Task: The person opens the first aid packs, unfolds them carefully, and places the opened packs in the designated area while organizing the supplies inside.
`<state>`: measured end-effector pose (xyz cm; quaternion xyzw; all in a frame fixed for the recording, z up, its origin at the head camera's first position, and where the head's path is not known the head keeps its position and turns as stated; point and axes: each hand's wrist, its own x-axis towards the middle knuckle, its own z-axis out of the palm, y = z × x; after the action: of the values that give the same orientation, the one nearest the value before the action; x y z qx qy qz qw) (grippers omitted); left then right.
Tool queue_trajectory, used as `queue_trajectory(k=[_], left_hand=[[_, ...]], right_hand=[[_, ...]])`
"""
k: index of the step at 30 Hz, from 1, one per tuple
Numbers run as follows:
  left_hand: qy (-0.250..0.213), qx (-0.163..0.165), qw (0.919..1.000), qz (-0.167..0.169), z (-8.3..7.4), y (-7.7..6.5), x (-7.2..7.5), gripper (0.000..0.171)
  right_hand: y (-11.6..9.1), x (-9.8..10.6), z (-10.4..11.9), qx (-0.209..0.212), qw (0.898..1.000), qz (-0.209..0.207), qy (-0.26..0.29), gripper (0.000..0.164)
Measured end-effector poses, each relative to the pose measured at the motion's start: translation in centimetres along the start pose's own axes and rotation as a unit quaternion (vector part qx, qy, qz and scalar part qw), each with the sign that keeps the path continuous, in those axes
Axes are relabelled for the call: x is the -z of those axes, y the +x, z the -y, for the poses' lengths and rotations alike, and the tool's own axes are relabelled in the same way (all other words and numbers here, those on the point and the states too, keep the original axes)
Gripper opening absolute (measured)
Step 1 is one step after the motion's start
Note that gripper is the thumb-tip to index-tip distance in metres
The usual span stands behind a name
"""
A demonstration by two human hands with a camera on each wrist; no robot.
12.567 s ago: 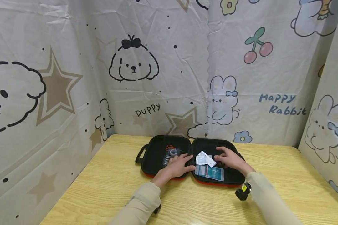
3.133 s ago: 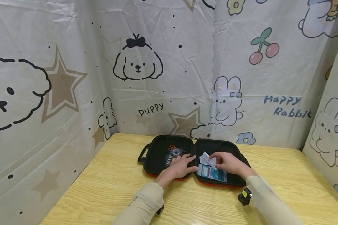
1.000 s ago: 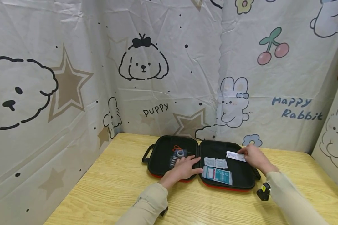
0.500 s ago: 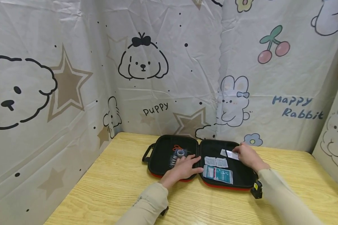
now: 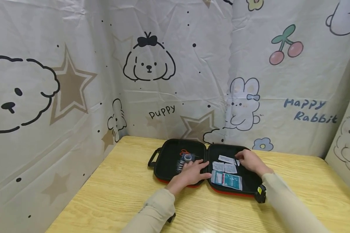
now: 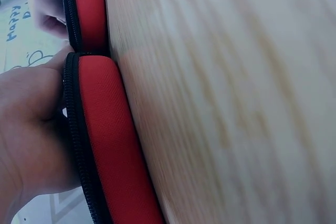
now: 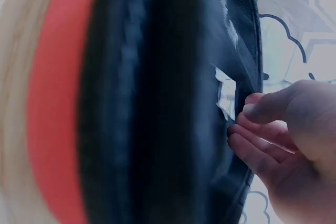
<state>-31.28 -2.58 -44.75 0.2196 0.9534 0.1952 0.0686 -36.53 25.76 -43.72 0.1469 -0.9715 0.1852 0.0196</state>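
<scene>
An unfolded black case [image 5: 252,181] with red outer sides lies on the table. My left hand [image 5: 191,173] rests over the near edge of its left half, fingers extended, thumb reaching across the hinge. In the right half, my right hand [image 5: 250,161] pinches the right end of a slim white packet [image 5: 226,159]; a narrow dark band crosses the packet there. The right wrist view shows thumb and fingertips together at the white packet [image 7: 227,95]. Below it lie two small square sachets [image 5: 224,167] and a teal and white packet [image 5: 227,180].
In the left half are orange-handled scissors [image 5: 185,152], a white tape roll [image 5: 188,157] and a clear pack of small items [image 5: 180,166], partly behind the left hand. A carry handle [image 5: 154,157] sticks out left. The printed curtain [image 5: 169,97] hangs behind the wood table [image 5: 119,168].
The slim packet, earlier heaped with the sachets, was taken to the upper right; over the last second the right hand has moved it left, past the dark band. The left hand stays put.
</scene>
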Motion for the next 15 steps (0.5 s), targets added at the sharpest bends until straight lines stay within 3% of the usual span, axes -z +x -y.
queue_trajectory(k=[7,15], left_hand=[[-0.004,0.007,1.0,-0.001,0.4,-0.2,0.4,0.063],[0.004,-0.002,1.0,0.007,0.0,0.0,0.2,0.063]], right_hand=[[-0.7,1.0,0.7,-0.012,1.0,0.023,0.005,0.027],[-0.8,0.0,1.4,-0.008,0.999,0.026,0.035,0.035]])
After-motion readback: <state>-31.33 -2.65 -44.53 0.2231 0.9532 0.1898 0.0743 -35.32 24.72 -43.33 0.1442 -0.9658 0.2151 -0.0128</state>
